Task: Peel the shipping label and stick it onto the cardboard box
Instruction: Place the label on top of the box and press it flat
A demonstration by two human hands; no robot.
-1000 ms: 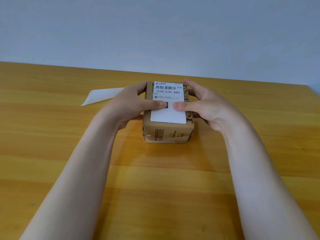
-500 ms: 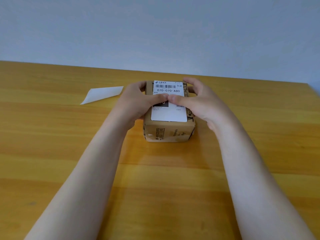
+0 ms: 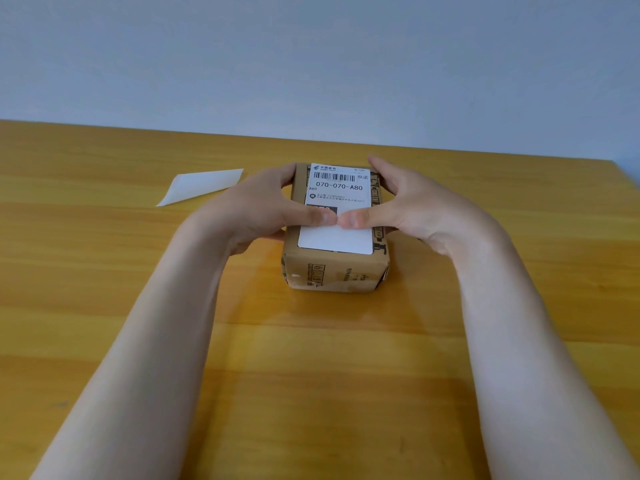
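- Both thumbs: sliding along the shipping label (image 3: 337,216); a second ago they were meeting near its middle, half a second ago further up under the printed number, and now they are back just below the dark printed block.
- Left hand (image 3: 256,209): spread, fingers wrapping the box's left side, thumb lying flat on the label and pressing down.
- Right hand (image 3: 412,206): mirroring it, fingers curling round the far right edge, thumb tip touching the left thumb tip.
- Shipping label: lying flat on the top face of the cardboard box (image 3: 334,268), barcode end away from the person, no lifted corner showing.
- Cardboard box: sitting on the worktop (image 3: 104,289) in the same spot throughout, held steady between the two hands.
- Backing sheet (image 3: 201,187): lying discarded on the worktop, left of the box and apart from it.
- Judgement: peeling and placing appear complete; the thumbs are smoothing the label for adhesion, so the task is nearing its end.
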